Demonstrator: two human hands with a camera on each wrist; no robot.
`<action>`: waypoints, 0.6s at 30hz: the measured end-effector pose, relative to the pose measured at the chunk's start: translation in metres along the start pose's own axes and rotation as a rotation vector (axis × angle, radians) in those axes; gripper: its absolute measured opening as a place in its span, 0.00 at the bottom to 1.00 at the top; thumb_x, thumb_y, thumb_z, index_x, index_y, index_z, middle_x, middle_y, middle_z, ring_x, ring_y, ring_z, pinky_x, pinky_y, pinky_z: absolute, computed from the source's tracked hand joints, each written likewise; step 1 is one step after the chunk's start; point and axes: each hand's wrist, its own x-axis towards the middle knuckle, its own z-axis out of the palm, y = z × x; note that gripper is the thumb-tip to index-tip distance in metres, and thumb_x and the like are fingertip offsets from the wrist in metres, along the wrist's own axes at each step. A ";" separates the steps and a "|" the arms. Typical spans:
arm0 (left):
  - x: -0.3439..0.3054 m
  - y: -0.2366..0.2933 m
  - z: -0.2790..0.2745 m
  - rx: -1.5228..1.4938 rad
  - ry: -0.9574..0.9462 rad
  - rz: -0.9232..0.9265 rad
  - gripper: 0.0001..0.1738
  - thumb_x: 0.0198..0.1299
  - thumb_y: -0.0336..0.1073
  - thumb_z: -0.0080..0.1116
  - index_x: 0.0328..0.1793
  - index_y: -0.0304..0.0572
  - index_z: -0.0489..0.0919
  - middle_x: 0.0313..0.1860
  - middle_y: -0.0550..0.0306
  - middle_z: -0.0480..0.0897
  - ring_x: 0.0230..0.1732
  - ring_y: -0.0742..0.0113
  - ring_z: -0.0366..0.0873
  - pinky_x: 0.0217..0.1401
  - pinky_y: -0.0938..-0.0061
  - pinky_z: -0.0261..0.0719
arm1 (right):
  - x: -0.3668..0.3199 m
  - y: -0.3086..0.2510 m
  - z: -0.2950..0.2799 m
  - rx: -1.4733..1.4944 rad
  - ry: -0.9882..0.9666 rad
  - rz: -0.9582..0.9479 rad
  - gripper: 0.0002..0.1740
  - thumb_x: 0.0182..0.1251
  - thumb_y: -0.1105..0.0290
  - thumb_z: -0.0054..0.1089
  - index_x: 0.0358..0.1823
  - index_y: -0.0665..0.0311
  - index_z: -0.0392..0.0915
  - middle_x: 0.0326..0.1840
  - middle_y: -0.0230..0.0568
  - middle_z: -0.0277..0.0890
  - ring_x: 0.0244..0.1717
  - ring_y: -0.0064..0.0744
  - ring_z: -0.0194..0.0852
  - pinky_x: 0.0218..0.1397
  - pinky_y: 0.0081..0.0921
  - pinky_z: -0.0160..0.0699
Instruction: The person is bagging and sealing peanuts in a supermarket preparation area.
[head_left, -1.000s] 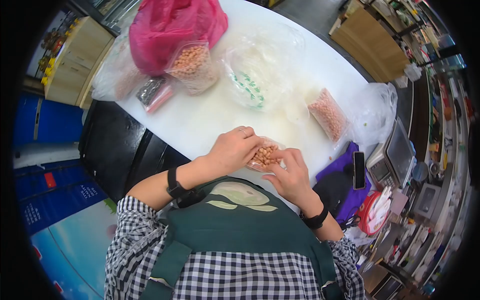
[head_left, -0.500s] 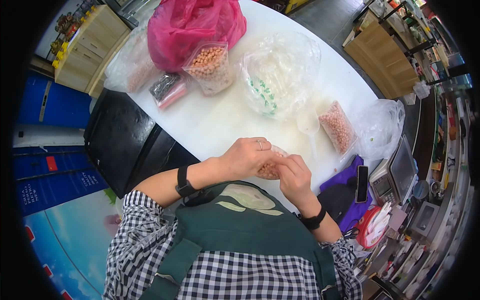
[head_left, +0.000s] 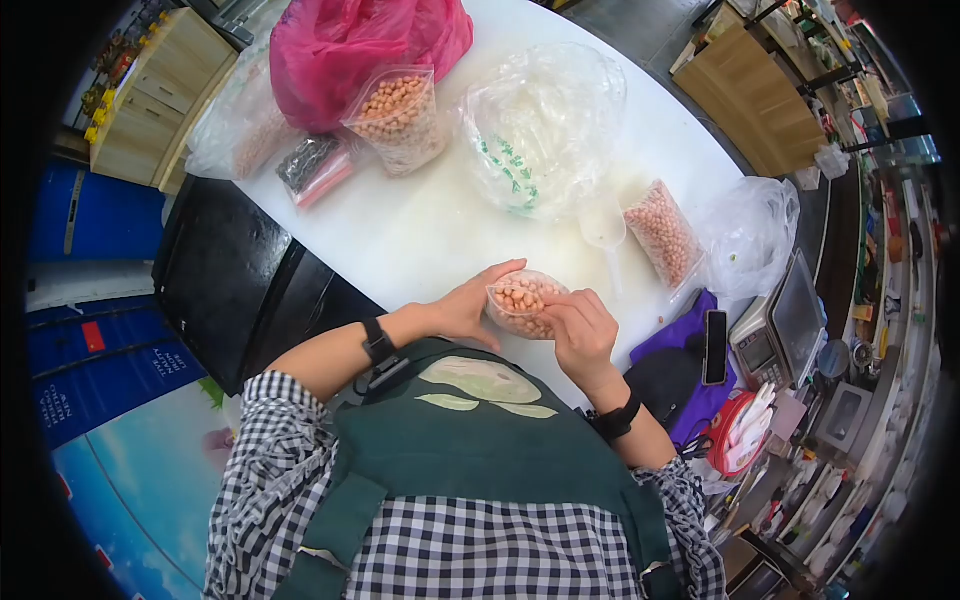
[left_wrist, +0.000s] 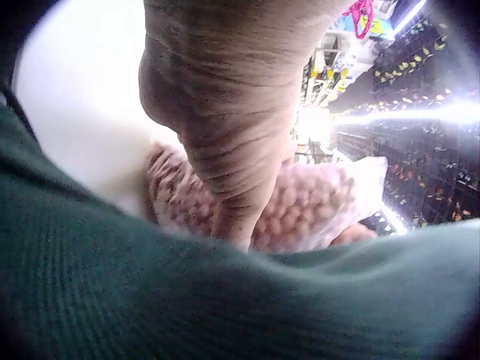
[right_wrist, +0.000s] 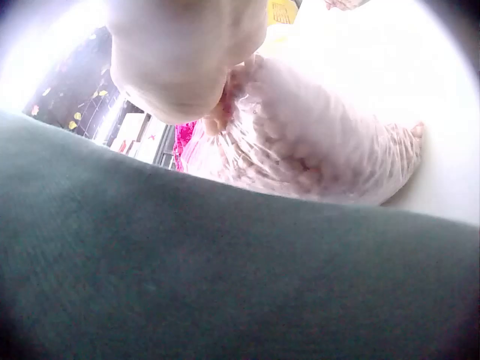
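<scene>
A clear plastic bag of peanuts point(head_left: 518, 302) stands at the table's near edge, its mouth facing up. My right hand point(head_left: 584, 332) pinches the right side of its rim between thumb and fingertips. On the other side, my left hand point(head_left: 466, 307) is spread, its fingers straight and its thumb apart, right against the bag. In the left wrist view the thumb crosses in front of the peanut-filled bag point(left_wrist: 304, 214). The right wrist view has the bag's wrinkled side point(right_wrist: 315, 150) below the hand, partly covered by the green apron point(right_wrist: 225, 270).
Farther back on the white table point(head_left: 400, 235) are an open bag of peanuts point(head_left: 400, 125), a pink plastic bag point(head_left: 365, 50) and a crumpled clear bag point(head_left: 545, 120). A clear scoop point(head_left: 603, 228) lies near a filled bag point(head_left: 663, 235). A scale point(head_left: 775, 330) and phone point(head_left: 715, 347) stand right.
My left hand has come off the bag's rim and opened out along its left side, uncovering the peanuts. The right hand still pinches the rim. The head view has shifted slightly.
</scene>
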 end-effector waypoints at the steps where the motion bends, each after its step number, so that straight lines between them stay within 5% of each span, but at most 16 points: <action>1: 0.007 -0.005 0.013 -0.110 0.068 -0.032 0.71 0.40 0.46 0.89 0.86 0.46 0.52 0.80 0.50 0.64 0.79 0.53 0.64 0.79 0.60 0.66 | 0.000 -0.001 0.000 -0.001 -0.005 0.022 0.07 0.50 0.82 0.68 0.32 0.68 0.81 0.38 0.43 0.84 0.35 0.44 0.79 0.38 0.35 0.80; 9: 0.020 -0.017 0.024 -0.112 0.179 -0.079 0.58 0.38 0.39 0.90 0.77 0.47 0.66 0.68 0.53 0.74 0.69 0.57 0.73 0.73 0.63 0.74 | 0.027 -0.030 -0.010 -0.098 -0.092 0.027 0.10 0.51 0.79 0.73 0.33 0.66 0.81 0.40 0.41 0.82 0.39 0.45 0.79 0.40 0.35 0.78; 14: 0.021 -0.011 0.016 -0.170 0.198 0.063 0.56 0.37 0.39 0.88 0.75 0.44 0.69 0.67 0.46 0.75 0.68 0.45 0.74 0.71 0.58 0.75 | 0.015 -0.014 0.002 -0.074 -0.078 -0.008 0.10 0.49 0.80 0.75 0.31 0.67 0.81 0.37 0.40 0.83 0.36 0.43 0.80 0.37 0.32 0.80; 18: 0.015 -0.036 0.020 -0.099 0.155 0.012 0.52 0.41 0.38 0.86 0.75 0.44 0.70 0.67 0.45 0.77 0.68 0.44 0.75 0.71 0.58 0.76 | 0.015 -0.012 0.004 -0.045 -0.063 -0.015 0.09 0.49 0.80 0.75 0.31 0.67 0.82 0.35 0.41 0.83 0.34 0.43 0.80 0.35 0.32 0.80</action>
